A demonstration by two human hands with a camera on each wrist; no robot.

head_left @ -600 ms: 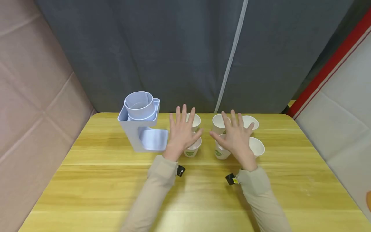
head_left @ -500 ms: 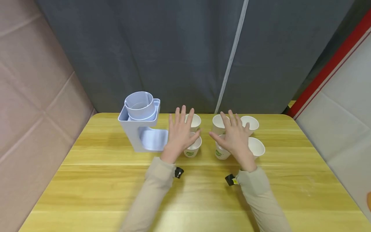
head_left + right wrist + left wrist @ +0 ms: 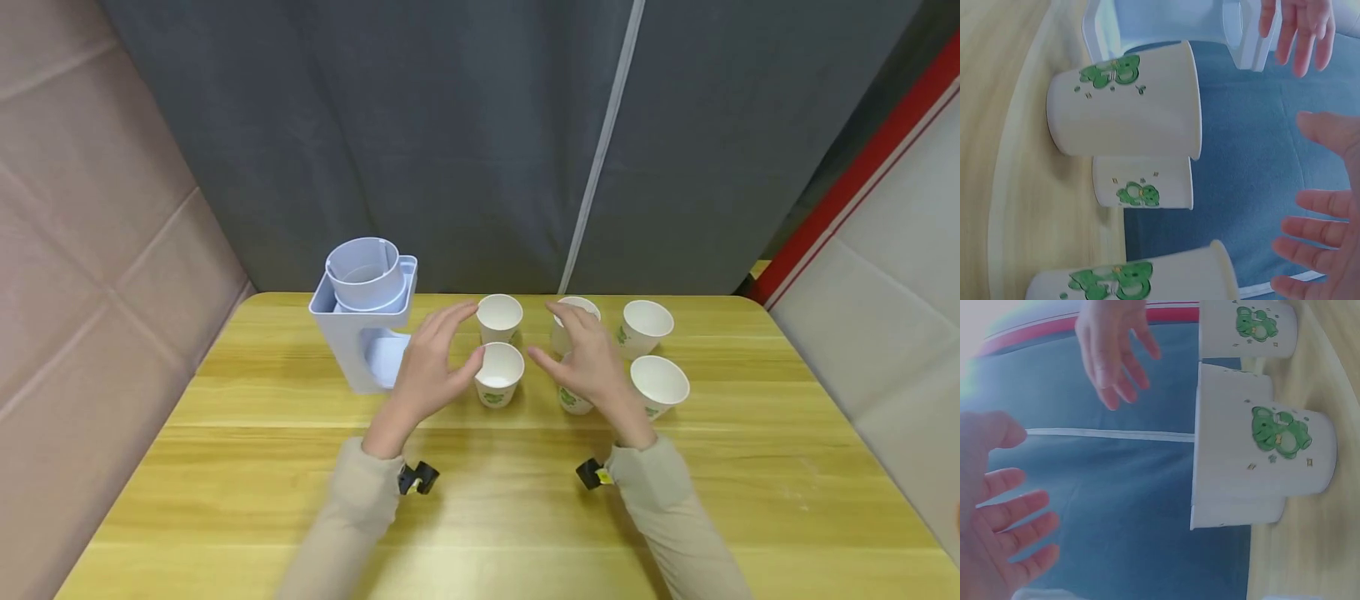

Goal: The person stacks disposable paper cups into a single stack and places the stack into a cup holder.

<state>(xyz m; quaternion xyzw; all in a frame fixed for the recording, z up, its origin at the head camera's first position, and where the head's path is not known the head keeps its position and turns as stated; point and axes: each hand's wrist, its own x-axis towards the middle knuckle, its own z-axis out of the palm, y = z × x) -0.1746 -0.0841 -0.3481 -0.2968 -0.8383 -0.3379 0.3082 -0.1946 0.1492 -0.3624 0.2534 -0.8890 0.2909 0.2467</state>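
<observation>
- Fingers (image 3: 1022, 506) of the left hand (image 3: 431, 367) and right hand (image 3: 588, 358) are curving loosely, slightly spread;
- left hand is hovering near the pale-blue stand (image 3: 337, 350); right hand is hovering farther right of it;
- six white paper cups (image 3: 498, 393) are standing upright in two rows, right of the stand;
- grey curtain (image 3: 450, 167) is hanging behind the stand.

- table (image 3: 495, 537): yellow wood, grain and seams running crosswise, far corners rounded, a soft sheen on the near part
- curtain (image 3: 375, 150): dark blue-grey, hanging behind the table's far edge
- strip (image 3: 602, 150): pale, slanting down the curtain
- pink wall (image 3: 90, 208): on the left, creased into panels
- white wall (image 3: 885, 308): on the right, creased, with a red band (image 3: 862, 171) along its far edge
- light: hazy glare in the left wrist view's upper left corner
</observation>
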